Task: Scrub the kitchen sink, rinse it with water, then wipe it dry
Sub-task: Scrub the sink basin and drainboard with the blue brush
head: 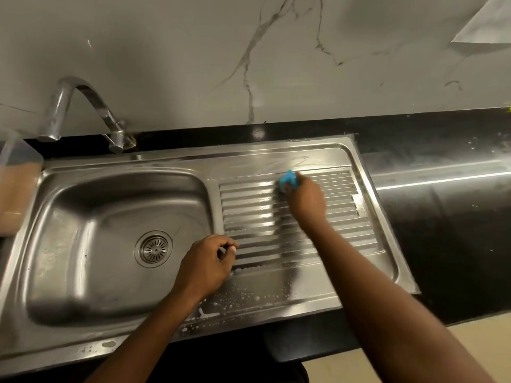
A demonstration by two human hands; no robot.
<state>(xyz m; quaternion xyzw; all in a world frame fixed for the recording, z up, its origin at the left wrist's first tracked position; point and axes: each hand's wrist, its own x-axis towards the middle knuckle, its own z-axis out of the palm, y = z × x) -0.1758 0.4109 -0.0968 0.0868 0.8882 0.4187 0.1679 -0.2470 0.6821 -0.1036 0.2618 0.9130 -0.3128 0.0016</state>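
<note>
A stainless steel sink (66, 266) has its basin on the left, with a round drain strainer (153, 248), and a ribbed drainboard (340, 214) on the right. My right hand (305, 201) grips a blue sponge (289, 181) and presses it on the far part of the ribs. Soapy streaks show behind the sponge, and foam spots dot the near rim. My left hand (206, 262) rests at the edge between basin and drainboard, fingers curled, holding nothing that I can see. A curved chrome tap (83, 106) stands behind the basin, no water running.
Black countertop (442, 217) runs to the right of the sink, wet and streaked. A clear container with brown contents (16, 194) stands at the left edge. A grey marbled wall (249, 51) rises behind. Beige floor shows at the lower right.
</note>
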